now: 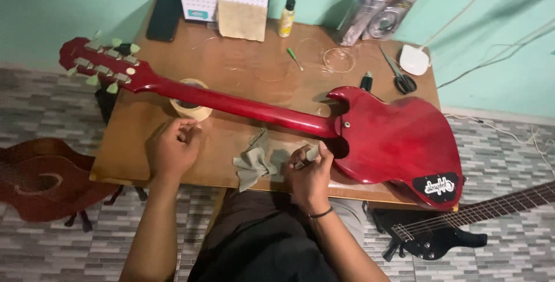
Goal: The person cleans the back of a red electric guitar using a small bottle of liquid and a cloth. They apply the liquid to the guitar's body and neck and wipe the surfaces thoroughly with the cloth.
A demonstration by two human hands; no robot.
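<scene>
— Where is the guitar [399,137]?

— Face down across the tabletop [133,155], red back up. Its body lies to the right, the neck [231,104] runs left, and the headstock [101,65] hangs past the tabletop's left edge.

— And the hands?

— Both sit at the near edge, below the neck. The left hand [173,149] rests just beside a tape roll [191,107] that lies under the neck. Its grip is curled loosely, fingers together, and I cannot tell whether it pinches anything.

— The right?

— The right hand [309,175] is just below the spot where neck meets body, near the cutaway. Its grip is closed on a cloth [254,163], a grey-green one that spreads leftward on the tabletop between the two hands.

— Does either hand touch the guitar?

— The right thumb comes very close to the body's edge; contact is not clear. The left stays apart from the neck.

— Anything else about?

— Scissors [399,74], a small bottle [286,19], coiled strings [338,59] and a phone [165,19] at the far side. Another guitar [40,178] lies on the floor at left, a black one [445,230] at right.
</scene>
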